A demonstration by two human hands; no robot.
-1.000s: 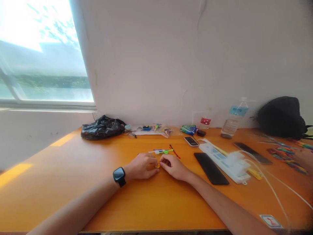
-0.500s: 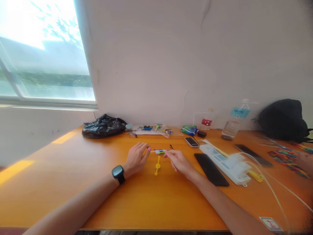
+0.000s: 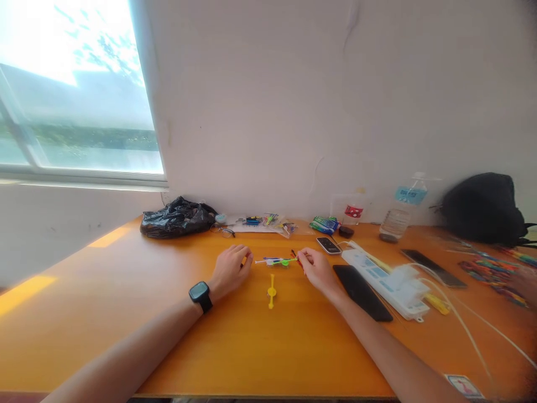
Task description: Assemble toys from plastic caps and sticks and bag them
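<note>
My left hand, with a black watch on its wrist, rests on the table with its fingers curled together. Whatever they may hold is hidden. My right hand pinches a thin dark-red piece at its fingertips. Between the hands lie small plastic stick-like pieces: a white one, a blue one and a green one whose tip reaches my right fingers. Nearer to me lies a yellow piece, long and thin with a round middle, touched by neither hand.
A black plastic bag, glasses and a clear bag of small parts line the wall. On the right are a black phone, a white power strip with cables, a bottle and another person's hand.
My left hand has drawn back slightly to the left, away from the pieces. My right hand has shifted right and pinches at the dark-red piece. The yellow piece now points more straight toward me.
</note>
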